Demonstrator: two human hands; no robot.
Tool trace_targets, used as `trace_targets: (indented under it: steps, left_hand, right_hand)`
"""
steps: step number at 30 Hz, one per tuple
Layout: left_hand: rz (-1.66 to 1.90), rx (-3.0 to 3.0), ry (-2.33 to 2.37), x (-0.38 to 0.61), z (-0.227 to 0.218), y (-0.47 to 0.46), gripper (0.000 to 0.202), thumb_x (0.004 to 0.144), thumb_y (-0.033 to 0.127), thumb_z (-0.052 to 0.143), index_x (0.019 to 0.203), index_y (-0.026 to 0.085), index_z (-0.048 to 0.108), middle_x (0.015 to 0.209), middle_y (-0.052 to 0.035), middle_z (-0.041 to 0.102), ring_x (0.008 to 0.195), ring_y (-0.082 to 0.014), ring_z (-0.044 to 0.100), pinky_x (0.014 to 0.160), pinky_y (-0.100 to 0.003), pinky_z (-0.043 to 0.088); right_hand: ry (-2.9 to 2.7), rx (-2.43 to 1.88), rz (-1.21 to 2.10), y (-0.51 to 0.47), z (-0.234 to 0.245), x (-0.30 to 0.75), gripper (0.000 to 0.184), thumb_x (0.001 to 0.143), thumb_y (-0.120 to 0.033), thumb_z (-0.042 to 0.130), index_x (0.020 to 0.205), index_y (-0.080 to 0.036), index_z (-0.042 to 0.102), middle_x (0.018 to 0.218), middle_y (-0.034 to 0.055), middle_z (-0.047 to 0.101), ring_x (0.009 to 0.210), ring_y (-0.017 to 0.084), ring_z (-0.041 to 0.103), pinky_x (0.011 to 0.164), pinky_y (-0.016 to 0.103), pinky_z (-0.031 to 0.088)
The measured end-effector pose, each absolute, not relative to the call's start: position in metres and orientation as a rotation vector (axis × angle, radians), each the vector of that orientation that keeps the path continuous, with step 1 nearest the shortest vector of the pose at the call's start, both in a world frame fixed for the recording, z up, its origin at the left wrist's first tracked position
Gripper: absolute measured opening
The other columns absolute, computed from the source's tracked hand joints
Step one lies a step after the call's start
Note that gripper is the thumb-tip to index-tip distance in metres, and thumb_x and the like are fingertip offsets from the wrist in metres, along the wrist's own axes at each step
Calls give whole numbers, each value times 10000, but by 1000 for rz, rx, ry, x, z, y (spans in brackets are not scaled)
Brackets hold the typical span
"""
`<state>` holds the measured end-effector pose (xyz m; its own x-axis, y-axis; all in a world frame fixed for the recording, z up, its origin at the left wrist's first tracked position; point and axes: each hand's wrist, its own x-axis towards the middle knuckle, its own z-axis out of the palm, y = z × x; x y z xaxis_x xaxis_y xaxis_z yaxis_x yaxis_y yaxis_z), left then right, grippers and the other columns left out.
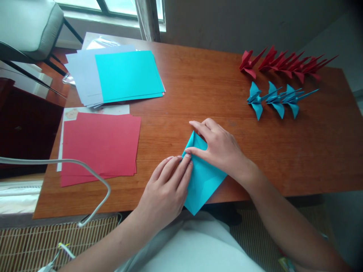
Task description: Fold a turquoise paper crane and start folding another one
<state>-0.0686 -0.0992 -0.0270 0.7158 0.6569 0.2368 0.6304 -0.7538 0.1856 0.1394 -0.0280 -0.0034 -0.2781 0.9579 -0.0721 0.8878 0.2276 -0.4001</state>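
Note:
A partly folded blue paper lies at the near edge of the wooden table, its lower corner hanging over the edge. My left hand rests on its left side with fingers pressed flat and together on the fold. My right hand lies over the upper part, thumb and fingers pinching down a flap near the top corner.
Red paper sheets lie at the left, with a blue sheet on grey sheets behind them. Folded red cranes and blue cranes stand at the far right. A grey cable loops at the left edge.

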Motion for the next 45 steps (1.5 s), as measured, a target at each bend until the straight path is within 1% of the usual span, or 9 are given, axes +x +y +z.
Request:
trace_targets:
  steps: [3,10,17,23,27,32,35,40,45]
  left_hand:
    - [433,2838,1073,-68,-28,-99,480,946,212,539,1393,48,600,1508,-108,560,1329,-342,498,1150,-479,369]
    - [354,2866,1105,-66,-22,-99,463,947,219,533,1374,64,619,1480,-94,593,1275,-334,501,1091,-477,382]
    - [286,2903,1103,-66,-16,-97,452,954,215,506,1365,73,627,1443,-96,625,1238,-312,516,1059,-452,381]
    - [291,2892,1097,-67,-18,-97,471,956,236,515,1385,68,608,1506,-126,561,1246,-315,513,1063,-459,380]
    - [299,2880,1088,-68,-19,-97,484,955,232,516,1402,64,593,1539,-133,523,1240,-318,515,1065,-459,379]
    - [304,2877,1083,-68,-18,-97,489,955,223,515,1408,55,585,1536,-130,527,1228,-318,516,1058,-463,384]
    - [300,2873,1085,-68,-18,-97,489,955,222,524,1411,56,584,1540,-129,523,1232,-317,513,1057,-464,384]
    - [304,2871,1090,-68,-19,-98,484,963,226,519,1411,53,583,1536,-129,527,1239,-318,510,1063,-466,378]
    - [303,2877,1080,-68,-19,-98,481,965,229,509,1409,59,586,1536,-127,528,1229,-316,516,1059,-463,386]
  right_hand:
    - [-2398,-1754,551,-19,1,139,630,868,-462,729,1413,-218,529,1179,85,621,1092,267,625,835,360,511]
    - [-2644,-1735,507,0,19,127,639,812,-513,774,1354,-250,561,1183,85,601,1072,278,617,684,321,456]
    - [-2816,-1751,491,10,34,112,753,784,-516,806,1416,-232,511,1240,124,592,1099,308,606,698,328,451]
    - [-2787,-1748,487,14,30,120,700,809,-530,778,1405,-267,522,1233,104,626,1080,297,627,672,305,415]
    - [-2719,-1788,493,22,24,130,644,821,-483,780,1387,-299,533,1141,69,675,1028,276,650,655,297,391]
    - [-2678,-1764,539,30,25,137,587,853,-412,747,1388,-302,533,1151,46,705,1000,244,655,637,290,364]
    - [-2642,-1756,596,34,24,140,560,847,-375,752,1366,-302,552,1103,25,719,964,228,652,646,288,367]
    - [-2580,-1641,748,43,18,146,531,827,-288,772,1327,-268,596,950,-9,723,866,186,639,691,274,393]
    - [-2505,-1568,793,56,11,159,456,860,-218,711,1308,-232,628,872,-19,718,770,155,626,694,268,411]
